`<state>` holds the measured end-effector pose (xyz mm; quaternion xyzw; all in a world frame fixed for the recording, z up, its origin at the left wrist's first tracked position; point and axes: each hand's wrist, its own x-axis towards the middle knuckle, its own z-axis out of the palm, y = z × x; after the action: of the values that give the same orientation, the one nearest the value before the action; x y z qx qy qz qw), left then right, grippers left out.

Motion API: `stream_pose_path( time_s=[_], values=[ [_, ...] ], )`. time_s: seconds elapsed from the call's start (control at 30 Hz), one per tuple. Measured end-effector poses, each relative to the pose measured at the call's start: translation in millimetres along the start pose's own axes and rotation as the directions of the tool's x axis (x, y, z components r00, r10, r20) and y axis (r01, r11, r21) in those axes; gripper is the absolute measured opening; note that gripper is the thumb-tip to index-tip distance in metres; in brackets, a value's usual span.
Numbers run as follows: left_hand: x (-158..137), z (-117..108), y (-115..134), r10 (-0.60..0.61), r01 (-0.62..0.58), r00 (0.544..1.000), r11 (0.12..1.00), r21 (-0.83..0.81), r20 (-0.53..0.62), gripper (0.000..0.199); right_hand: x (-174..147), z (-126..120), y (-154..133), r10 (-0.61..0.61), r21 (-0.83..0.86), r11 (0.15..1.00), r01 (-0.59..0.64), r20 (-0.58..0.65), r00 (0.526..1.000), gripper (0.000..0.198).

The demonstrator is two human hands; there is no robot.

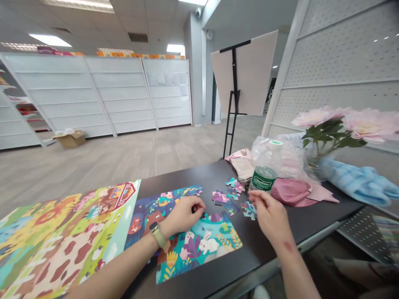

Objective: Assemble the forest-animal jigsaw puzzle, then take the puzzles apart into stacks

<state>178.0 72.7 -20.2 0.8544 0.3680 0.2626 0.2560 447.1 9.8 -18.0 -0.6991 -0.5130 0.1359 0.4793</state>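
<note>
On the dark tabletop [254, 246], my left hand [186, 211] curls over the rabbit jigsaw [209, 244]; my right hand [270, 214] bunches its fingertips by loose pieces [220, 197]. I can't tell whether either pinches one; pressing lightly should serve best.

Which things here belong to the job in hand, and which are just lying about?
Job in hand:
rabbit puzzle by the left hand
loose pieces by the right hand

Apparently lying about:
water bottle
pink flowers
blue checked cloth
farm picture, perhaps
</note>
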Motion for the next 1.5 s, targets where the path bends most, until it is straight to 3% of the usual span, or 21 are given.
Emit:
stream_pose_path(
  time_s=[0.13, 0.27, 0.37, 0.57, 0.67, 0.77, 1.0, 1.27, 1.33, 1.5],
  values=[
    [-2, 6, -2, -0.025, 0.024, 0.998, 1.0, -0.01, -0.052, 0.018, 7, -29, 25, 0.021, -0.174, 0.985, -0.011, 0.052, 0.998, 0.034],
    [-5, 6, 0, -0.01, 0.01, 1.0, 1.0, 0.018, -0.011, 0.018, -1, -20, 35, -0.127, -0.307, 0.937, 0.164, 0.14, 0.982, 0.038],
    [-6, 4, 2, -0.002, 0.002, 1.0, 1.0, 0.017, 0.0, 0.017, -7, -8, 35, -0.168, -0.399, 0.886, 0.234, 0.193, 0.967, 0.038],
    [-6, 5, 1, 0.011, -0.011, 1.0, 1.0, 0.02, 0.004, 0.019, -7, -9, 32, -0.119, -0.325, 0.924, 0.204, 0.265, 0.957, 0.023],
    [-7, 6, 1, 0.038, -0.039, 0.999, 0.997, 0.06, 0.011, 0.019, -6, -9, 31, -0.1, -0.281, 0.943, 0.177, 0.267, 0.958, 0.025],
    [-9, 7, 3, 0.118, -0.12, 0.993, 0.984, 0.131, 0.03, 0.021, -6, -2, 31, -0.156, -0.252, 0.944, 0.214, 0.232, 0.96, 0.03],
    [-10, 9, 3, 0.131, -0.138, 0.99, 0.978, 0.155, 0.05, 0.021, -16, 18, 17, -0.251, -0.46, 0.84, 0.287, 0.139, 0.958, 0.035],
    [-9, 8, 6, 0.126, -0.132, 0.991, 0.98, 0.149, 0.052, 0.02, -29, 35, -9, -0.345, -0.403, 0.773, 0.489, 0.38, 0.858, 0.04],
    [-9, 8, 6, 0.123, -0.129, 0.991, 0.981, 0.145, 0.051, 0.02, -30, 37, -10, -0.322, -0.435, 0.772, 0.464, 0.362, 0.875, 0.04],
    [-9, 7, 6, 0.124, -0.131, 0.991, 0.982, 0.134, 0.057, 0.021, -28, 38, -6, -0.239, -0.548, 0.784, 0.292, 0.167, 0.957, 0.037]
  ],
)
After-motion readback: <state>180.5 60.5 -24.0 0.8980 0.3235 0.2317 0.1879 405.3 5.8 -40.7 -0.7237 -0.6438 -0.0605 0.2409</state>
